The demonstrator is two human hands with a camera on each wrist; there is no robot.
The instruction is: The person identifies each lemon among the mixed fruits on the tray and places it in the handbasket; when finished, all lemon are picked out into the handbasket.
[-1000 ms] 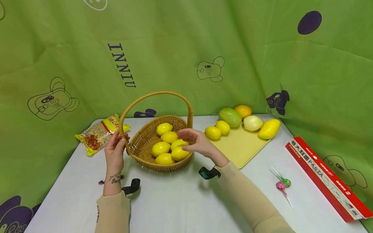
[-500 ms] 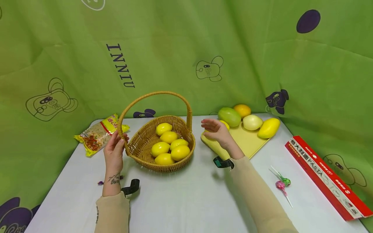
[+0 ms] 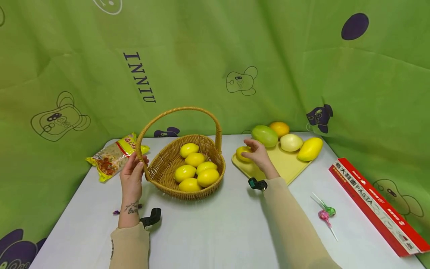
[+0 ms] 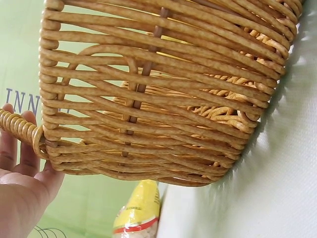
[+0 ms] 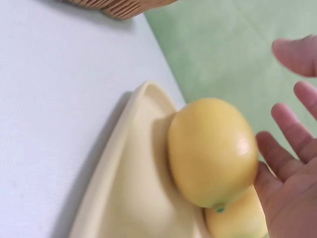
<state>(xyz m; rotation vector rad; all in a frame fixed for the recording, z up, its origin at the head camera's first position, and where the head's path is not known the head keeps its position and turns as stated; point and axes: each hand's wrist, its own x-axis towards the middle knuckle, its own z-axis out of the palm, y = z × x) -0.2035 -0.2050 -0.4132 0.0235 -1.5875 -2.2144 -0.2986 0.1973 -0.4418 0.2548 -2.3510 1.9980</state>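
Observation:
My left hand (image 3: 132,175) holds the wicker basket (image 3: 161,179) at the foot of its arched handle, thumb in front and fingers behind. Several yellow lemons (image 3: 189,149) lie inside the basket. In the left wrist view, the woven side fills most of the picture and the hand (image 4: 25,183) is at the handle's base. Over the pale yellow tray (image 3: 279,164), my right hand (image 3: 260,157) is beside a lemon (image 3: 242,154), thumb and fingers spread apart. The right wrist view has this lemon (image 5: 213,153) close to the fingers, with a second lemon (image 5: 240,215) partly hidden behind it.
A green mango-like fruit (image 3: 265,136), an orange fruit (image 3: 280,129), a pale fruit (image 3: 291,142) and a yellow mango (image 3: 310,149) sit at the tray's back. Two lollipops (image 3: 325,215) and a red pasta box (image 3: 376,205) lie right; a food bag (image 3: 114,157) lies left.
My right hand has moved right, away from above the basket's lemons, to the lemon at the tray's left corner. The left hand and basket have stayed in place.

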